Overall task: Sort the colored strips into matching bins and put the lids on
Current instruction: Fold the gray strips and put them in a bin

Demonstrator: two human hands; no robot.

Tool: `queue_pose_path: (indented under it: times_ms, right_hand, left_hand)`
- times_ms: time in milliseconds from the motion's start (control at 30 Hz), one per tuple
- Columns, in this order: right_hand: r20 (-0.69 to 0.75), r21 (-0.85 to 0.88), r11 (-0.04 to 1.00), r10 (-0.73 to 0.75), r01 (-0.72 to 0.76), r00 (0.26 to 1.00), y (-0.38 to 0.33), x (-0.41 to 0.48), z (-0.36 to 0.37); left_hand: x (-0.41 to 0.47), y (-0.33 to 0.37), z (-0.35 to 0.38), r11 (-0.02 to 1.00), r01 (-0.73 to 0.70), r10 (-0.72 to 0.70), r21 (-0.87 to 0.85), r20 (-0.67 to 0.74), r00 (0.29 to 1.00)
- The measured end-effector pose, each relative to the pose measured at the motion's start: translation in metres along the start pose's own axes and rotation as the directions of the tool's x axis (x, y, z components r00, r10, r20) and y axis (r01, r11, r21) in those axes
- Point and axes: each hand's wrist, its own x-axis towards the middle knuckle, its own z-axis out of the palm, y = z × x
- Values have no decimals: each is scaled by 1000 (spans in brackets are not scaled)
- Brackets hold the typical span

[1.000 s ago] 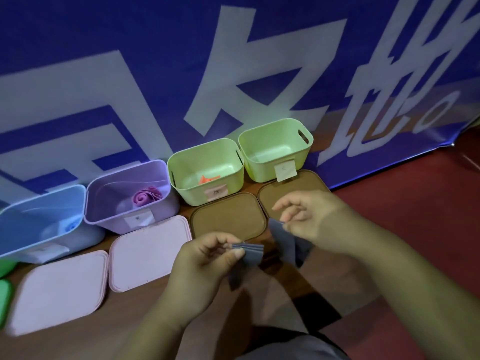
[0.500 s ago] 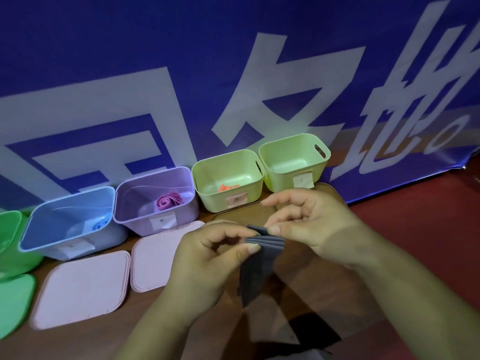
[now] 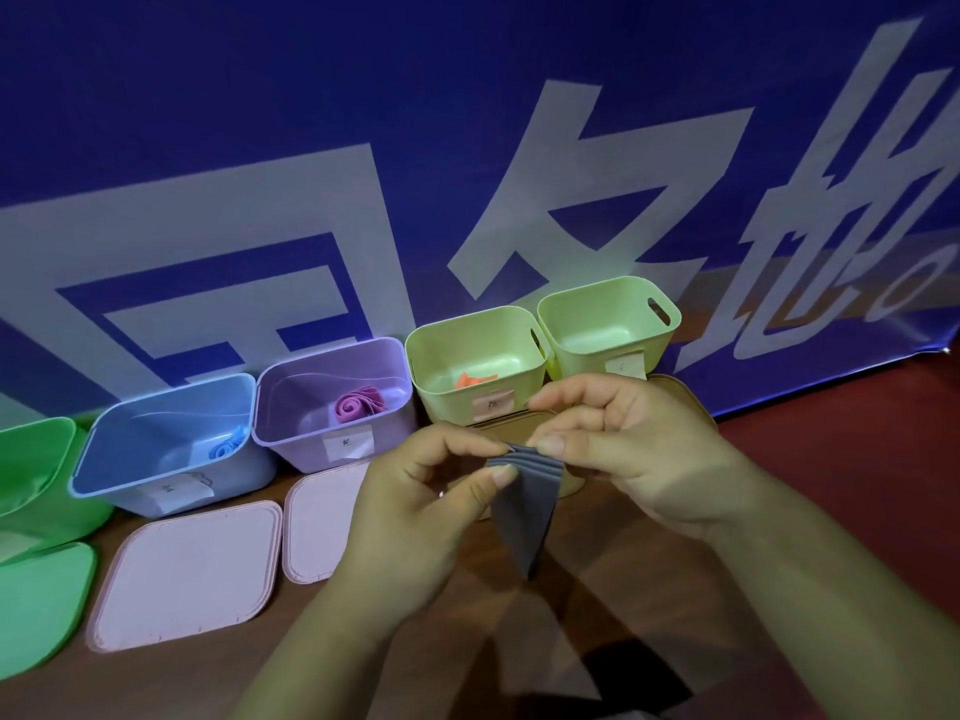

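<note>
Left hand [image 3: 415, 504]: pinches the folded grey strip [image 3: 527, 504].
Right hand [image 3: 631, 454]: pinches its top folds.
Strip: held just before the yellow-green bin [image 3: 608, 324].
Risk: loosened pinch probably lets folds spring open.

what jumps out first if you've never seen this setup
The two hands in the middle draw the eye: the left hand and right hand both pinch a folded grey strip by its top edge, its tail hanging down. Behind them a blue bin, a purple bin and pale green bins stand open against a blue banner with huge white characters. Pink lids lie in front.
</note>
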Motion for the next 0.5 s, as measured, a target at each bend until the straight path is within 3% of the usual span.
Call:
queue_pose_path:
  times_ms: [100,267,400,500]
  right_hand:
    - [24,-26,999,-30,31,999,-4,1,-1]
    - [-26,-248,960,-143,132,989,-15,3,5]
    - [-119,-268,945,-224,186,967,-19,8,11]
    - [-169,-239,949,-251,208,953,-23,8,13]
  left_hand:
    - [4,3,-1,999,-27,27,27,-13,1000]
    - [16,11,0,997,-22,19,-67,-50,999]
    - [23,16,-3,996,-53,49,-78,-60,997]
    - [26,23,-6,995,-99,99,5,-29,995]
